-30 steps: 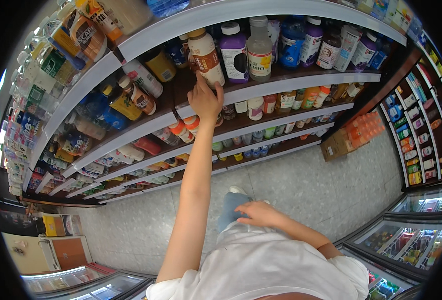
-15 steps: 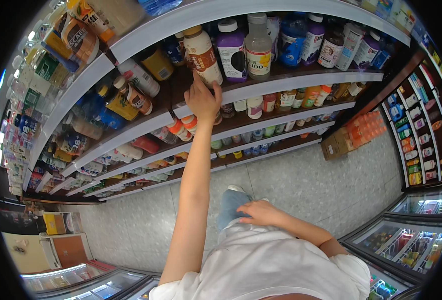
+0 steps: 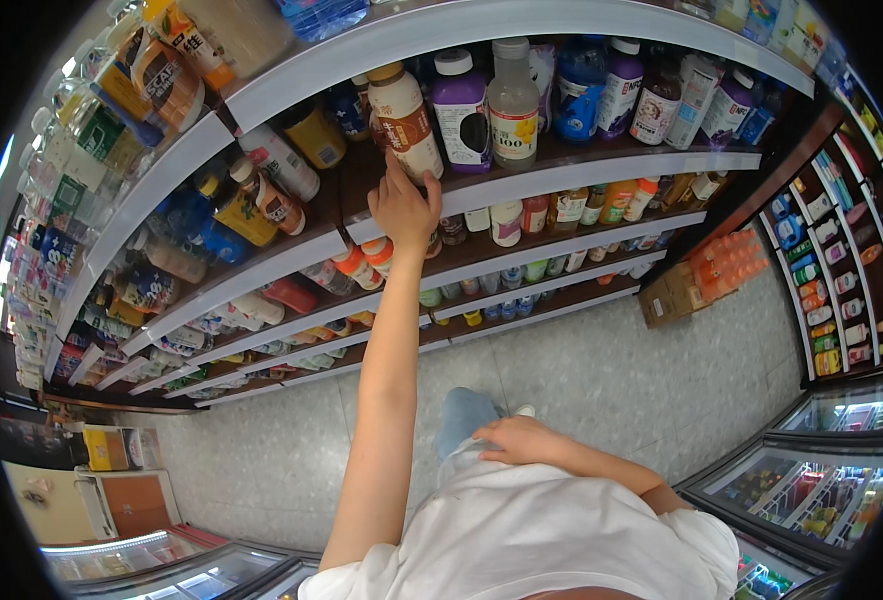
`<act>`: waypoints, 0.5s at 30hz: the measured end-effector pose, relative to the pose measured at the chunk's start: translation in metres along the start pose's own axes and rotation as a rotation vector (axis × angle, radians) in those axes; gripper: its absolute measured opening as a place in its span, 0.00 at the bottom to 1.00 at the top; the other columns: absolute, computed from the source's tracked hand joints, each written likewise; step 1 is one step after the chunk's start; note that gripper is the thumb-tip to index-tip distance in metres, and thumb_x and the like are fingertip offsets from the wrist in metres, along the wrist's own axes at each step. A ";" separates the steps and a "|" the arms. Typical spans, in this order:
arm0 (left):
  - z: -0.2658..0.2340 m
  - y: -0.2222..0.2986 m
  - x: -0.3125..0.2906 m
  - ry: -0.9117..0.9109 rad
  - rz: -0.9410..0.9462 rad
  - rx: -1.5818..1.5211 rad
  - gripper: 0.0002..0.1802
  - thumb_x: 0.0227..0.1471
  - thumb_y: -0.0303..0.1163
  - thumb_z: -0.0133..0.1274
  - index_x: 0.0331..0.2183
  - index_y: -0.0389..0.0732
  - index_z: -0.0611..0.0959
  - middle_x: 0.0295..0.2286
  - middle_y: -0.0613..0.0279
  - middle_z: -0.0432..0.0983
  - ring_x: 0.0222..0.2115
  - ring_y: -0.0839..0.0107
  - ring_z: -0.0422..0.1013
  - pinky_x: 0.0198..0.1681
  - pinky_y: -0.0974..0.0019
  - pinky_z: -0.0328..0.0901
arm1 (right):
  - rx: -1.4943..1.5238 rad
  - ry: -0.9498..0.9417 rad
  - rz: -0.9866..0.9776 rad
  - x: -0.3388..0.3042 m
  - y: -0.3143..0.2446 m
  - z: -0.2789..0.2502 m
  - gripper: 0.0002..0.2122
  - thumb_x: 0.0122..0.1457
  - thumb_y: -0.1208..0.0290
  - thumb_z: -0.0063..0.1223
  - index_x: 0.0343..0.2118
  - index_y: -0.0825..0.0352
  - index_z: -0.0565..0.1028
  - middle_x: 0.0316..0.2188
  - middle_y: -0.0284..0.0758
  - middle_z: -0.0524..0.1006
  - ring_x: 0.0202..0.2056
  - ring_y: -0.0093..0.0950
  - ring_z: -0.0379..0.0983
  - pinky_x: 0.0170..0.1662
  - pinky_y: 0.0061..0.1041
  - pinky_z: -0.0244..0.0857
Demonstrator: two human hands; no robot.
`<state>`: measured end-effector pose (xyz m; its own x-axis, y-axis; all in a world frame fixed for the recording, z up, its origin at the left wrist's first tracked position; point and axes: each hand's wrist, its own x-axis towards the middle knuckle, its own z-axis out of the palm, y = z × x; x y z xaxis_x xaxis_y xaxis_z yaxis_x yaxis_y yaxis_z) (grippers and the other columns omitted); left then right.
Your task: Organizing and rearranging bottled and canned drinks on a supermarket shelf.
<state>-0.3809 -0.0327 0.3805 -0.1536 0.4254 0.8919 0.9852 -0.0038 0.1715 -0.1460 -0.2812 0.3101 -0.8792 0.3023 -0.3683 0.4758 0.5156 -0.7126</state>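
Note:
On the upper shelf stands a cream and brown bottle [image 3: 408, 122] with a tan cap. My left hand [image 3: 402, 208] reaches up to its lower end, fingers at the left side and thumb near the right side of the base. The far fingertips are partly hidden. Just right of it are a purple bottle [image 3: 459, 112] with a white cap and a clear bottle [image 3: 514, 105] with yellow fruit on the label. Down by my white shirt and thigh, my right hand [image 3: 514, 440] rests with fingers stretched out, holding nothing.
The shelf's pale front edge [image 3: 602, 178] runs just under the bottles. Lower tiers hold several more drinks. A cardboard box [image 3: 670, 297] and a pack of orange bottles [image 3: 730, 265] sit on the floor at right. Glass-doored coolers [image 3: 807, 490] line the lower right.
The view has shifted slightly, so the shelf bottles sit a little lower. My left hand stays at the cream and brown bottle. One foot below has moved.

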 end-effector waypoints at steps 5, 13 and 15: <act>0.002 0.000 0.001 -0.034 -0.011 0.005 0.36 0.48 0.43 0.50 0.54 0.30 0.66 0.28 0.57 0.75 0.28 0.62 0.72 0.32 0.60 0.59 | -0.021 -0.002 -0.023 0.003 -0.001 -0.007 0.20 0.58 0.55 0.51 0.49 0.63 0.72 0.40 0.41 0.77 0.41 0.40 0.74 0.43 0.36 0.68; 0.003 0.001 0.003 0.041 0.027 0.004 0.34 0.47 0.42 0.50 0.52 0.29 0.69 0.26 0.58 0.74 0.27 0.63 0.71 0.30 0.60 0.58 | -0.006 0.105 -0.055 0.005 0.002 -0.004 0.18 0.56 0.58 0.53 0.46 0.63 0.73 0.37 0.42 0.77 0.40 0.41 0.74 0.43 0.40 0.67; 0.003 0.001 0.003 0.044 0.028 0.010 0.34 0.47 0.42 0.50 0.52 0.29 0.68 0.26 0.58 0.74 0.26 0.63 0.71 0.30 0.60 0.58 | -0.011 0.096 -0.047 0.004 0.000 -0.002 0.19 0.56 0.58 0.53 0.47 0.63 0.72 0.37 0.43 0.77 0.41 0.41 0.74 0.43 0.40 0.67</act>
<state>-0.3806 -0.0290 0.3819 -0.1285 0.3854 0.9137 0.9899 -0.0064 0.1419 -0.1491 -0.2783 0.3102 -0.8941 0.3529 -0.2756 0.4352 0.5397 -0.7207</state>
